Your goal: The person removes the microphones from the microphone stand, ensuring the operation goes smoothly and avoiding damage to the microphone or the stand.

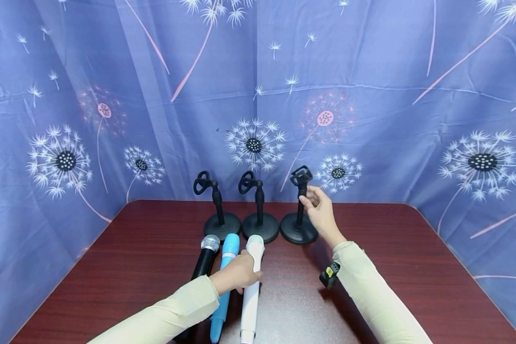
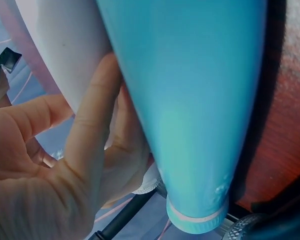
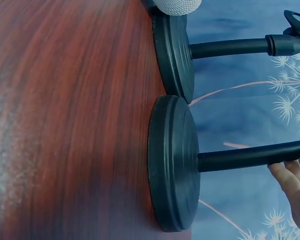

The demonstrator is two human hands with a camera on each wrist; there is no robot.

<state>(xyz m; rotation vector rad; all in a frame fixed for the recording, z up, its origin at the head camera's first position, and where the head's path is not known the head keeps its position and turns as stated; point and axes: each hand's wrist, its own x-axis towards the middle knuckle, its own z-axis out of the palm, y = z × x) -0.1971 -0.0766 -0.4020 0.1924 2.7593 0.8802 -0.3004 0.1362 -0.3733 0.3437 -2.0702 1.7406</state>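
Note:
My left hand (image 1: 237,273) grips a white microphone (image 1: 250,308) lying on the table. In the left wrist view its fingers (image 2: 92,110) reach between the white body and a blue microphone (image 2: 190,100), which lies alongside. A black microphone (image 1: 204,263) with a silver head is left of the blue one. My right hand (image 1: 322,217) holds the upper pole of the rightmost black microphone stand (image 1: 298,233), just below its clip. That stand's round base (image 3: 172,165) rests on the table in the right wrist view.
Two more black microphone stands, the left one (image 1: 221,227) and the middle one (image 1: 260,227), stand in a row with the held stand near the back edge of the reddish-brown table (image 1: 413,277). A blue dandelion-print curtain (image 1: 189,119) hangs behind and at the sides.

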